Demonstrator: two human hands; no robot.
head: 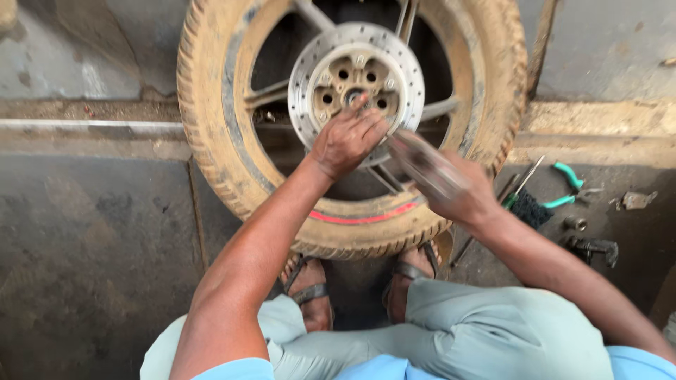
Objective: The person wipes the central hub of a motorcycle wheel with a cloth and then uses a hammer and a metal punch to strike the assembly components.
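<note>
Fingertips of my left hand (pixel 346 139) press on the brake disc (pixel 355 84) of the dusty motorcycle wheel (pixel 352 119) standing upright before my feet. My right hand (pixel 458 190) is clenched around a blurred metal tool (pixel 421 163) just right of the disc; green-handled pliers (pixel 567 186) lie on the floor.

You've got a single view here, from the camera on your head, tipped steeply down and slightly forward. It sits close: your knees and sandalled feet (pixel 355 285) fill the bottom edge, and both forearms run up from the lower corners into the middle. Dead ahead, the upright wheel (pixel 225 151) takes the upper centre, its top cut off by the frame. Your left hand (pixel 346 139) lands on the brake disc (pixel 408 67), your right hand (pixel 461 193) just beside it, blurred. The concrete floor (pixel 91 232) spreads to the left edge; small tools lie by the right edge. No second view shares this.
</note>
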